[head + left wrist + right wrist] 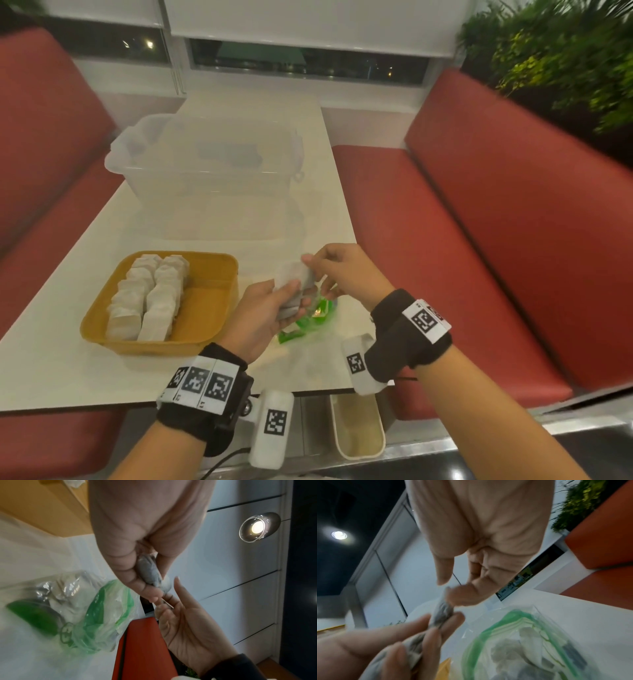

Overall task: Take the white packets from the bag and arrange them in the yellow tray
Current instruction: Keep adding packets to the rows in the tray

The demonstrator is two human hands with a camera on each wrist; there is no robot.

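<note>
At the left of the table [68,370] sat the yellow tray [209,308], its left half already filled with two neat rows of white packets [147,301] and its right half bare. Just right of it, the left hand [263,315] was raised above the table, its fingers [137,580] curled round a small stack of white packets [291,287]. The right hand [342,270] met it from the other side, thumb and forefinger pinching the top edge of one packet in that stack; whether it was adding or peeling that packet was hard to tell through the blur. Beneath both hands lay the green-and-clear plastic bag [308,318], open, with more packets inside. The step in hand looked like gathering a handful out of the bag before loading. The next move would call for carrying the stack left over the tray and standing the packets on edge beside the existing rows.
</note>
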